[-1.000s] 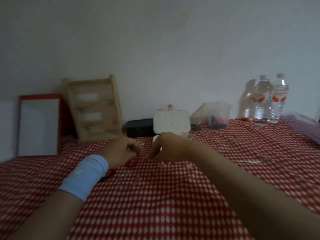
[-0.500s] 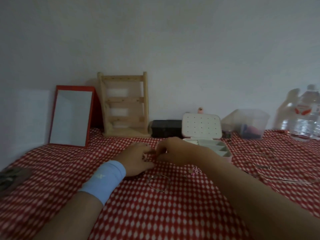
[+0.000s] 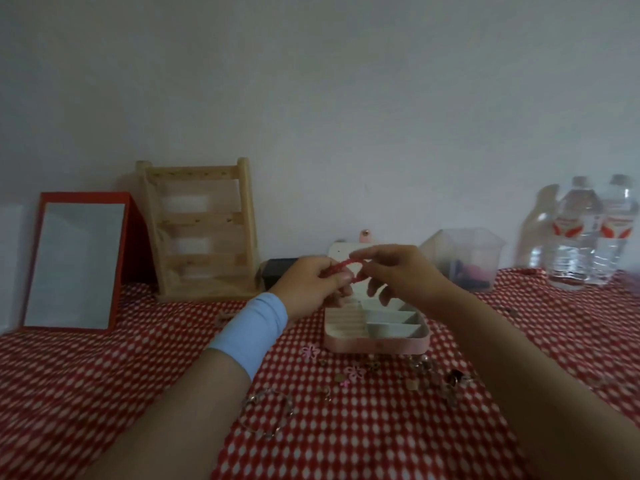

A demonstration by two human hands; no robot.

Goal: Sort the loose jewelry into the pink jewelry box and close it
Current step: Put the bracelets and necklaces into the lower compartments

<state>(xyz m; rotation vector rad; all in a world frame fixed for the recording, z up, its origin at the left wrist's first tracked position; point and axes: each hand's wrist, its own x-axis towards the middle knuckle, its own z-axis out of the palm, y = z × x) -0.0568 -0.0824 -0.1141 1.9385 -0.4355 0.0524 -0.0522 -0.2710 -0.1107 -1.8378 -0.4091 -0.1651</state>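
red and bumpy, a little bracelet (image 3: 348,263) is in the middle of the frame, with the left hand (image 3: 311,285) pinching one end and the right hand (image 3: 398,275) pinching the other end. it is held up just above the open pink jewelry box (image 3: 377,344) on the bench (image 3: 138,375). loose jewelry (image 3: 354,372) lies scattered on the bench in front of the box, toward the lower right.

In my hands (image 3: 311,285) (image 3: 405,271) I count one red bracelet (image 3: 346,265); right of them two water bottles (image 3: 573,244) (image 3: 620,237), one clear tub (image 3: 464,258); left, one wooden rack (image 3: 204,230), one mirror (image 3: 74,265); below, one pink jewelry box (image 3: 377,344).
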